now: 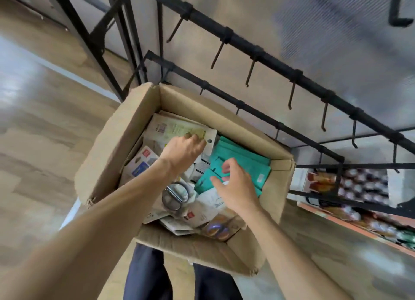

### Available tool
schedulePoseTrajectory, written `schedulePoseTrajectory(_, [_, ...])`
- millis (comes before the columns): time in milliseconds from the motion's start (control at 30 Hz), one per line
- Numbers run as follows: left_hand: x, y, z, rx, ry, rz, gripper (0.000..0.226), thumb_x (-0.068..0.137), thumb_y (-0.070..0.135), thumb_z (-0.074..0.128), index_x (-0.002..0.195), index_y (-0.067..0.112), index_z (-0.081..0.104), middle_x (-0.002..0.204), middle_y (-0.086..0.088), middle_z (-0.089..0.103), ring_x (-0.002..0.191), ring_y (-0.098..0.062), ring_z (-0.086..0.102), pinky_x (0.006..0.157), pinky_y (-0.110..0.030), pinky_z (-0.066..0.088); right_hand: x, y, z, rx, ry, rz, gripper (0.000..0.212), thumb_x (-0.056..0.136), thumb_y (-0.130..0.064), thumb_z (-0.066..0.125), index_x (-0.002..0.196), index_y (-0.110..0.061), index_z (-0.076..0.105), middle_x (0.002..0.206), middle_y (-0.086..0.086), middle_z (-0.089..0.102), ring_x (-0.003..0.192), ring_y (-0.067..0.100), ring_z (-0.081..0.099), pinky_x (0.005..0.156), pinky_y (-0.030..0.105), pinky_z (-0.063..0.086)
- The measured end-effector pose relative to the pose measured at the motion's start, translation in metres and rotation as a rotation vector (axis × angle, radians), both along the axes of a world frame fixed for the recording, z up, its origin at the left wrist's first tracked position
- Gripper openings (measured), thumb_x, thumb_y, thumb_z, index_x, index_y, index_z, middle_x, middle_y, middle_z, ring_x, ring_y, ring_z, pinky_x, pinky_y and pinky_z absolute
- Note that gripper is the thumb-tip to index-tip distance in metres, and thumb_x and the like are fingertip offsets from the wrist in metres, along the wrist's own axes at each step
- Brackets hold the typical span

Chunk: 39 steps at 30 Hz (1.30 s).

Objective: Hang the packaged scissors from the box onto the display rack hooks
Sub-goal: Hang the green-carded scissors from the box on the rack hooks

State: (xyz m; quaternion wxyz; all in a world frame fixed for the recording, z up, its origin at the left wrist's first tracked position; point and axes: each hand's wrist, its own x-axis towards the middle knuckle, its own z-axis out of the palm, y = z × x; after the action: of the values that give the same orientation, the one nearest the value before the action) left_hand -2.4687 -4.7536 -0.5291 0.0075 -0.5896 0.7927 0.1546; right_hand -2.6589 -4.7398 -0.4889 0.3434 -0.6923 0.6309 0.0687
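Observation:
An open cardboard box [125, 138] sits on the floor in front of me, filled with several packaged scissors. My left hand [182, 150] reaches into its far side and grips a white and yellow-green card package [177, 128]. My right hand [233, 185] hovers with loosely curled fingers over a stack of teal packages [244, 165], touching their top edge; whether it grasps one is unclear. A pack with silver-handled scissors [175, 195] lies between my forearms. The black display rack [269, 59] rises behind the box, its two rails carrying several bare hooks [249, 71].
Wood-look floor spreads to the left and below. A black rack frame leg [89, 41] stands at the upper left. A lower shelf with packaged goods [350, 187] is at the right. My dark trouser legs [146, 275] are just under the box's near flap.

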Motion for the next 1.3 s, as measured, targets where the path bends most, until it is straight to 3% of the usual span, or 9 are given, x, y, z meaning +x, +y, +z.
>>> schedulePoseTrajectory(67, [0.010,0.005,0.009,-0.051,0.078,-0.025,0.036,0.055,-0.007,0.081,0.085,0.006,0.067,0.068,-0.008,0.061,0.055,-0.028,0.061,0.039,-0.024,0.034,-0.003,0.000,-0.002,0.006,-0.008,-0.005,0.027,0.093,-0.039,0.064,0.108,-0.026,0.046,0.110,-0.009,0.056,0.097,0.010,0.062,0.079,0.034,0.052])
schedulePoseTrajectory(133, [0.028,0.006,0.023,-0.149,0.202,0.072,0.025,0.063,-0.007,0.073,0.079,0.010,0.064,0.060,-0.004,0.055,0.047,-0.028,0.056,0.042,-0.023,0.031,-0.006,0.002,-0.003,0.019,-0.037,-0.004,0.025,0.094,-0.034,0.064,0.109,-0.024,0.048,0.111,-0.008,0.058,0.097,0.010,0.064,0.076,0.029,0.052])
schedulePoseTrajectory(233, [0.060,-0.006,0.060,-0.294,0.367,0.324,0.014,0.090,0.008,0.056,0.079,0.012,0.065,0.063,-0.003,0.057,0.058,-0.028,0.055,0.052,-0.034,0.044,-0.006,0.002,-0.004,0.017,-0.057,0.044,0.024,0.097,-0.029,0.062,0.115,-0.017,0.051,0.115,-0.004,0.060,0.095,0.009,0.065,0.072,0.023,0.050])
schedulePoseTrajectory(367, [0.087,0.004,0.091,-0.349,0.403,0.417,0.023,0.095,0.011,0.058,0.074,0.004,0.065,0.059,-0.011,0.050,0.057,-0.019,0.033,0.054,-0.033,0.038,0.010,-0.005,-0.011,-0.032,-0.074,0.081,0.022,0.098,-0.025,0.060,0.115,-0.014,0.052,0.114,0.000,0.062,0.093,0.013,0.063,0.081,0.037,0.055])
schedulePoseTrajectory(500, [0.099,0.019,0.093,-0.380,0.462,0.535,0.021,0.095,0.017,0.062,0.084,0.004,0.073,0.066,-0.017,0.066,0.051,-0.025,0.051,0.058,-0.040,0.051,0.037,-0.018,-0.024,-0.167,-0.044,0.178,0.021,0.093,-0.018,0.063,0.109,-0.014,0.049,0.110,0.004,0.060,0.096,0.025,0.061,0.080,0.044,0.051])
schedulePoseTrajectory(600, [0.105,0.023,0.098,-0.389,0.513,0.596,0.019,0.094,0.020,0.063,0.085,0.007,0.075,0.064,-0.013,0.065,0.054,-0.033,0.056,0.055,-0.024,0.047,0.055,-0.029,-0.031,-0.298,0.008,0.290,0.027,0.091,-0.018,0.063,0.113,-0.017,0.048,0.113,0.005,0.054,0.099,0.027,0.058,0.074,0.044,0.052])
schedulePoseTrajectory(733, [0.109,0.032,0.107,-0.398,0.571,0.697,0.020,0.093,0.023,0.062,0.086,0.010,0.076,0.062,-0.001,0.062,0.052,-0.012,0.047,0.055,-0.011,0.039,0.063,-0.028,-0.035,-0.329,0.055,0.305,0.034,0.090,-0.020,0.066,0.119,-0.016,0.049,0.119,0.006,0.049,0.104,0.026,0.057,0.075,0.039,0.052])
schedulePoseTrajectory(933, [0.116,0.061,0.107,-0.406,0.642,0.787,0.027,0.092,0.031,0.060,0.085,0.009,0.075,0.073,-0.018,0.069,0.068,-0.039,0.066,0.056,-0.048,0.055,0.046,0.017,-0.031,-0.308,-0.014,0.404,0.035,0.089,-0.018,0.067,0.119,-0.014,0.048,0.118,0.006,0.048,0.101,0.024,0.056,0.077,0.034,0.052])
schedulePoseTrajectory(1300, [0.116,0.100,0.092,-0.339,0.677,0.804,0.015,0.095,0.029,0.063,0.082,0.027,0.070,0.061,0.027,0.056,0.056,-0.005,0.051,0.051,-0.041,0.053,0.029,0.058,-0.036,-0.061,-0.132,0.392,0.041,0.090,-0.028,0.071,0.123,-0.017,0.050,0.120,0.001,0.048,0.091,0.012,0.057,0.073,0.020,0.043])
